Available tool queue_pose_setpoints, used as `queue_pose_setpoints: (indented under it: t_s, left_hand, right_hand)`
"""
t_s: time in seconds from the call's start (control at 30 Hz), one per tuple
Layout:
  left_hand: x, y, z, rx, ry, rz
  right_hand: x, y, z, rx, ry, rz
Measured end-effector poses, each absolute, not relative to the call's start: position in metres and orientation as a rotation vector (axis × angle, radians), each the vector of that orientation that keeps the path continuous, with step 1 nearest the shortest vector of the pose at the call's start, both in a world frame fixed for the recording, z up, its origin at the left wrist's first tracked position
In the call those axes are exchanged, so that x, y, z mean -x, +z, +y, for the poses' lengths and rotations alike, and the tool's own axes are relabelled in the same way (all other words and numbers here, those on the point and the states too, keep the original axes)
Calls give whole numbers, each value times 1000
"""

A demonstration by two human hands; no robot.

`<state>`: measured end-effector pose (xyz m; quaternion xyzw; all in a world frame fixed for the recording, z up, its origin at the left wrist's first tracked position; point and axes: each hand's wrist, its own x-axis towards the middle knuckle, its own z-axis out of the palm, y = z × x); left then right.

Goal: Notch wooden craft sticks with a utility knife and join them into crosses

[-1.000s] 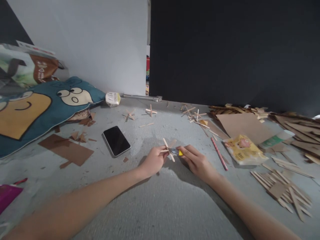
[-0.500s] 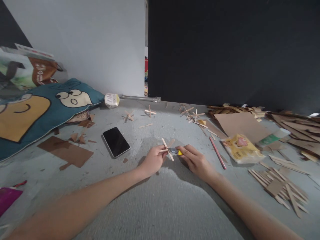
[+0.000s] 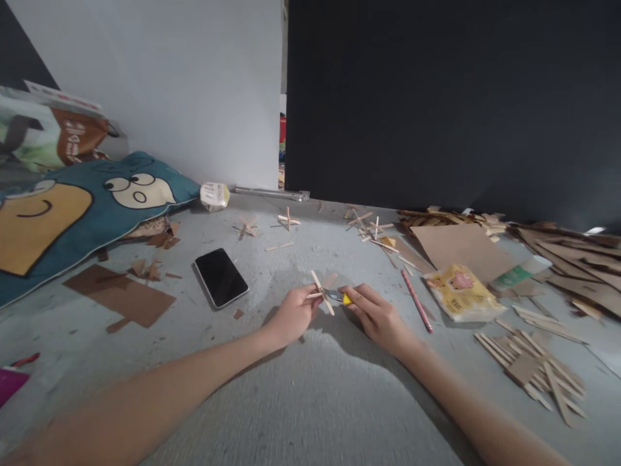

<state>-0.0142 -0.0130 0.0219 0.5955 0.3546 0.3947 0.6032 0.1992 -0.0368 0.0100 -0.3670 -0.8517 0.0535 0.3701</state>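
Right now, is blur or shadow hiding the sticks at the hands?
Head view: crossed sticks in the left hand and yellow tool in the right hand are small but readable; soft shadow beneath the hands; forearms blurred at bottom edge; no glare.

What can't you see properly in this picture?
All in the head view:
The yellow tool: the right hand covers most of it, and it is too small to name.
The stick cross: the left hand hides one end, and the joint is too small to make out.
The pink thing: cut off by the left edge.
The yellow packet: its print is too small to read.
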Motion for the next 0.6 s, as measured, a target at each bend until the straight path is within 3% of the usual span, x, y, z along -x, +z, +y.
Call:
queue_pose_setpoints:
  t_s: [0.6]
  left_hand:
    - [18,23,-16,-1422,863,811]
  right_hand:
    - [-201,10,-38,954,113,-2162]
